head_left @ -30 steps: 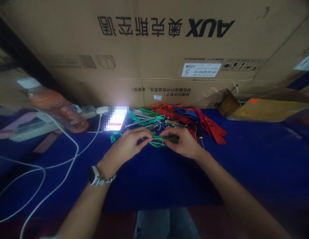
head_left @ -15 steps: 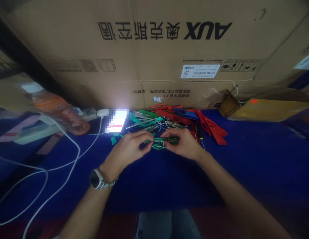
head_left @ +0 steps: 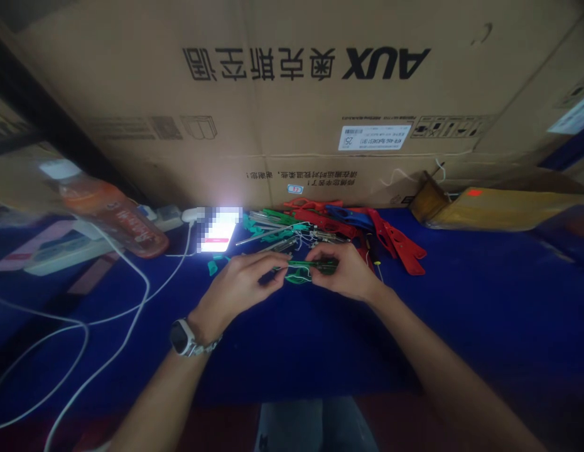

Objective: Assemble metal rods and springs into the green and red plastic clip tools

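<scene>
A long, narrow green plastic piece spans the gap between my two hands, with a thin white string along it. My left hand, a watch on its wrist, pinches the piece's left end between thumb and fingertips. On the other side, the fingers of my right hand are closed round its right end. A loop of green material shows just below the piece; I cannot tell if it is joined on. Right beyond my hands lies a pile of metal rods, with green bits and white strings among them.
Red plastic pieces and a blue one lie behind and right of the pile. A lit phone, an orange drink bottle and white cables are at left. A cardboard box walls the back.
The view has shifted slightly. Both hands keep nearly the same position and grip on the green piece.
</scene>
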Motion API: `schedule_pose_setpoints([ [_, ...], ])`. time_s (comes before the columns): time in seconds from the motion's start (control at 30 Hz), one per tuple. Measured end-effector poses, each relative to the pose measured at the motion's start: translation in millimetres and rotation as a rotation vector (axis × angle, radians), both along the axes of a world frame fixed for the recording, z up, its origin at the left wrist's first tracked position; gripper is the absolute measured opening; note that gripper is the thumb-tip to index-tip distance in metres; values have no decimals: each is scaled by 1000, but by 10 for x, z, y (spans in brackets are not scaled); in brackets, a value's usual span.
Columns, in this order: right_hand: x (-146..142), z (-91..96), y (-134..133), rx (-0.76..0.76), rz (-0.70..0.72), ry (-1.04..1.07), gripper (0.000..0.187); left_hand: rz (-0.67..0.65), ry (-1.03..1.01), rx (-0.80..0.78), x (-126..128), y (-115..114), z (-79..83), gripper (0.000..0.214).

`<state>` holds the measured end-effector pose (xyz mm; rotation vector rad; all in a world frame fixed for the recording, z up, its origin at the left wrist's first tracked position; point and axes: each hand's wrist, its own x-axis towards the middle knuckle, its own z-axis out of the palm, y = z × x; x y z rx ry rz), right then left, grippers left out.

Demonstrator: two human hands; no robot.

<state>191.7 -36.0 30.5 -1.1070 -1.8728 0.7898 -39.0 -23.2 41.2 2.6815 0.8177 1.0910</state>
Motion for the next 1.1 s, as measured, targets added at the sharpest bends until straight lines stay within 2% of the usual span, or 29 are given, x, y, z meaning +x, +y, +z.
schedule_pose_setpoints([
  [0.2,1,7,5,49,-40,-15,11,-21,-9,-43,1,22,-4,13],
  [0.37,-4,13,2,90,-33,-60,9,11,-32,-198,24,79,-51,10],
  [0.5,-12,-4,3,95,-44,-87,9,61,-118,-394,40,143,-114,2],
  [0.7,-32,-31,-7,109,-42,-47,10,-19,-228,-593,15,175,-107,27],
  [0.87,-38,-27,-15,110,-26,-44,9,8,-123,-593,6,176,-47,18],
  [1.1,-40,-10,-21,88,-21,-54,9,-62,-127,-564,-38,237,-72,20],
])
